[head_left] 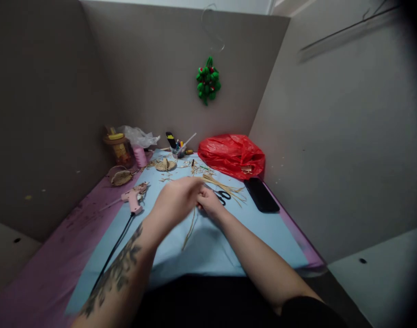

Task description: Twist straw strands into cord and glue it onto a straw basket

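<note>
Walls [324, 100] close off the far side and both flanks of the desk [54, 259], while its near edge, just ahead of the person's dark clothing, is the side without a wall. Blue sheet [266, 241] spreads from the hands to that edge, with more of it to the right, below the black phone-like slab [262, 195]. On the left, a pink glue gun [133, 197] and its cord [115, 248] bound the room beside the tattooed left forearm. Beyond the hands, scissors [223, 196] and a fan of straw strips [225, 186] lie close by the right hand [211, 203]; farther back, a red plastic bag [230, 155] sits against the back wall.

One thin straw strand [189, 232] emerges beneath the meeting hands, near the middle of the sheet. Its long axis runs mostly toward the person, slanting slightly left, the loose end pointing at the near edge. Left hand [181, 196] is bent over the right, slightly blurred, its fingertips hidden; the right hand's fingers are curled in. Which of them grips the strand, and how tightly either closes, I cannot tell.
</note>
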Demonstrator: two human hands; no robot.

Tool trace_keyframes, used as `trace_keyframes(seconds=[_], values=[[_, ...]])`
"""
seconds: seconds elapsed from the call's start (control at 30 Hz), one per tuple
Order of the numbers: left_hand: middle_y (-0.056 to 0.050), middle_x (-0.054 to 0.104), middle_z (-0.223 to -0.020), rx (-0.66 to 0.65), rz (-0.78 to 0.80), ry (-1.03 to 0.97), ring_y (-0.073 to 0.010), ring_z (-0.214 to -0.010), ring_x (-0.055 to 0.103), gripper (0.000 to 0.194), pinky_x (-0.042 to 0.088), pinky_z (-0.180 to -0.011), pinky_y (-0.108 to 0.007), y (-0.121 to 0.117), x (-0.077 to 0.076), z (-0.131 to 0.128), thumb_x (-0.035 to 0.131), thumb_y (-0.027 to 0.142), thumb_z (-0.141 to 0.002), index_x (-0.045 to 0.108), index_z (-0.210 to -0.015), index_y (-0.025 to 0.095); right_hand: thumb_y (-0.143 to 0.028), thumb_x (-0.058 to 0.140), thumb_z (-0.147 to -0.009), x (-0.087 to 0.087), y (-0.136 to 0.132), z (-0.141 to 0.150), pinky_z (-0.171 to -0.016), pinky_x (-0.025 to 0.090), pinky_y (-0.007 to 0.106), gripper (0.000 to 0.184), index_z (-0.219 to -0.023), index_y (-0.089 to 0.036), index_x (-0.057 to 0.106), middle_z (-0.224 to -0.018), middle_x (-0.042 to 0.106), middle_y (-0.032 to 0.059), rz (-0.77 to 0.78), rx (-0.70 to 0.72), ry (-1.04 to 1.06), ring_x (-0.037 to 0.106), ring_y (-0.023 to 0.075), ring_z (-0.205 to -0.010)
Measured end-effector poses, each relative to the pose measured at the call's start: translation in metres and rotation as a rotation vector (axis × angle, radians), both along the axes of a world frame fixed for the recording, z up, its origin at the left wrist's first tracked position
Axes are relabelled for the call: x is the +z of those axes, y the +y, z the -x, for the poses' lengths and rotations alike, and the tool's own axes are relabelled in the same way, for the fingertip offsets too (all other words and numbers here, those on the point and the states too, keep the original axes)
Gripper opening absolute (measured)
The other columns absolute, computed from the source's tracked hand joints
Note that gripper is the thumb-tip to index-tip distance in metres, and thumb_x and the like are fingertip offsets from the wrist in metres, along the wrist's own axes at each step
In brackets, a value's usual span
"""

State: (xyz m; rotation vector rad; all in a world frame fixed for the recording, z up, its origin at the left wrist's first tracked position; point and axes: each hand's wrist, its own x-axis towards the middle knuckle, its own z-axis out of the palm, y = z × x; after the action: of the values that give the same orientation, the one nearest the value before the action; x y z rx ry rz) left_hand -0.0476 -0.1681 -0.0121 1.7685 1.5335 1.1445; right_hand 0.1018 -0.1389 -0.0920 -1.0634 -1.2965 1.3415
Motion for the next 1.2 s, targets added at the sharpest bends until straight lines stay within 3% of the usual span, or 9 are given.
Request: trace_keyframes(seconds=[0.1, 0.27, 0.37, 0.5, 0.6, 0.73, 0.9, 1.07, 1.2], values=[[-0.006, 0.070, -0.081, -0.237, -0.051, -0.065, -0.0132, -0.061, 0.059, 0.024, 0.047, -0.059, -0.023, 0.026, -0.016, 0.006, 0.054, 0.026, -0.078, 0.067, -0.095, 0.015, -0.039, 0.061, -0.071, 0.000, 0.001, -0.001, -0.036, 0.024, 0.017, 0.024, -0.068, -0.018, 0.047, -0.046, 0.050, -0.0072, 0.004, 0.006, -0.022, 0.037, 0.0051, -0.035], [-0.008, 0.069, -0.096, -0.316, -0.032, -0.074, -0.0137, -0.070, 0.058, 0.031, 0.045, -0.065, -0.024, 0.047, -0.058, 0.007, 0.057, 0.033, -0.076, 0.067, -0.098, 0.014, -0.040, 0.059, -0.073, -0.007, 0.002, -0.003, -0.037, 0.025, 0.017, 0.024, -0.070, -0.019, 0.047, -0.048, 0.051, -0.0071, -0.019, 0.009, -0.035, 0.039, 0.0056, -0.036], [-0.006, 0.068, -0.086, -0.269, -0.083, 0.027, -0.0140, -0.068, 0.056, 0.030, 0.043, -0.063, -0.025, 0.047, -0.071, 0.002, 0.059, 0.038, -0.074, 0.069, -0.092, 0.016, -0.033, 0.055, -0.075, -0.009, 0.001, -0.002, -0.040, 0.029, 0.018, 0.016, -0.070, -0.019, 0.049, -0.047, 0.050, -0.0073, -0.094, -0.002, -0.144, 0.041, 0.0069, -0.038], [-0.005, 0.068, -0.081, -0.239, -0.078, 0.009, -0.0147, -0.069, 0.056, 0.028, 0.042, -0.064, -0.025, 0.044, -0.074, -0.008, 0.058, 0.039, -0.074, 0.071, -0.083, 0.017, -0.022, 0.051, -0.072, -0.011, -0.002, 0.002, -0.049, 0.035, 0.021, 0.007, -0.071, -0.018, 0.056, -0.054, 0.054, -0.0049, -0.289, -0.073, -0.354, 0.047, 0.0096, -0.050], [-0.003, 0.066, -0.074, -0.186, -0.101, -0.088, -0.0137, -0.067, 0.055, 0.020, 0.041, -0.065, -0.024, 0.043, -0.072, -0.011, 0.058, 0.033, -0.072, 0.069, -0.074, 0.015, -0.025, 0.053, -0.072, -0.012, -0.002, 0.004, -0.049, 0.035, 0.021, 0.009, -0.067, -0.018, 0.056, -0.054, 0.054, -0.0043, -0.290, -0.077, -0.372, 0.048, 0.0103, -0.051], [0.000, 0.058, -0.060, -0.153, 0.040, -0.422, -0.0103, -0.056, 0.049, 0.024, 0.036, -0.053, -0.021, 0.044, -0.069, -0.007, 0.060, 0.037, -0.071, 0.064, -0.070, 0.014, -0.034, 0.057, -0.072, -0.011, 0.001, 0.002, -0.040, 0.031, 0.019, 0.016, -0.077, -0.019, 0.053, -0.050, 0.054, -0.0063, -0.067, -0.040, -0.126, 0.045, 0.0076, -0.039], [0.002, 0.055, -0.059, -0.343, 0.273, -0.725, -0.0071, -0.046, 0.046, 0.033, 0.028, -0.042, -0.018, 0.044, -0.070, -0.005, 0.061, 0.047, -0.070, 0.058, -0.078, 0.015, -0.037, 0.065, -0.066, -0.011, 0.006, -0.003, -0.038, 0.029, 0.016, 0.030, -0.085, -0.019, 0.048, -0.050, 0.056, -0.0067, 0.058, -0.092, 0.216, 0.046, 0.0067, -0.039], [0.005, 0.047, -0.049, -0.356, 0.186, -0.500, -0.0070, -0.043, 0.040, 0.031, 0.031, -0.044, -0.019, 0.042, -0.073, -0.010, 0.057, 0.043, -0.073, 0.063, -0.075, 0.012, -0.038, 0.070, -0.064, -0.009, 0.005, -0.005, -0.039, 0.031, 0.017, 0.034, -0.081, -0.020, 0.047, -0.051, 0.055, -0.0058, 0.060, -0.088, 0.402, 0.046, 0.0066, -0.040], [-0.001, 0.063, -0.061, -0.371, 0.083, -0.259, -0.0118, -0.055, 0.052, 0.028, 0.039, -0.056, -0.022, 0.039, -0.073, -0.011, 0.055, 0.036, -0.076, 0.070, -0.077, 0.013, -0.047, 0.067, -0.067, -0.003, 0.003, -0.005, -0.039, 0.030, 0.019, 0.036, -0.079, -0.021, 0.046, -0.051, 0.053, -0.0044, 0.020, -0.126, 0.440, 0.046, 0.0089, -0.041]])
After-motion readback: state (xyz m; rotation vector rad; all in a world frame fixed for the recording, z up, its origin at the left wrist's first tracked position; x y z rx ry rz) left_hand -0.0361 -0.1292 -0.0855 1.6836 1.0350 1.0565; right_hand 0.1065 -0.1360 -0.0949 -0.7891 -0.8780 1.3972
